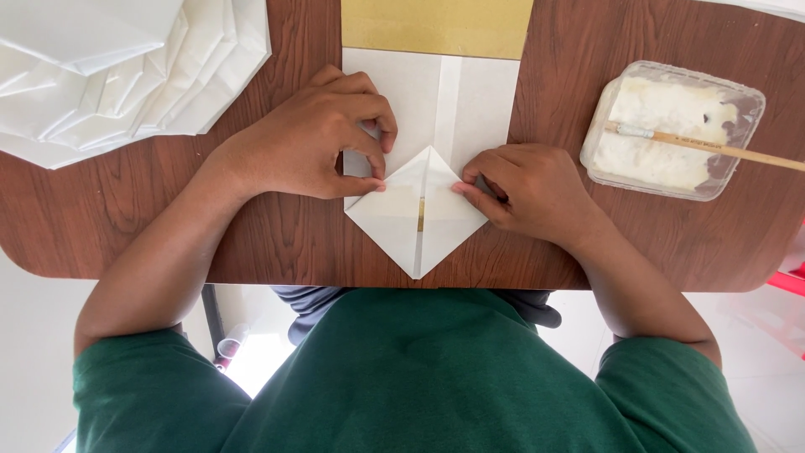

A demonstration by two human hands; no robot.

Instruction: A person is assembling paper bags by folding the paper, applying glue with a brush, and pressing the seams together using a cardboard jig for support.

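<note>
On the one brown table lay one stack of folded white sheets, one paste tub bearing one brush, and one white paper, which risked creasing crooked because left hand and right hand only pinched its flaps.

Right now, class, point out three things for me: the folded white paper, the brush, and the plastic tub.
Folded paper [394, 220]: head view, on its left flap.
Brush [713, 148]: head view, on the wooden handle across the tub.
Plastic tub [597, 155]: head view, on its left rim.
</note>
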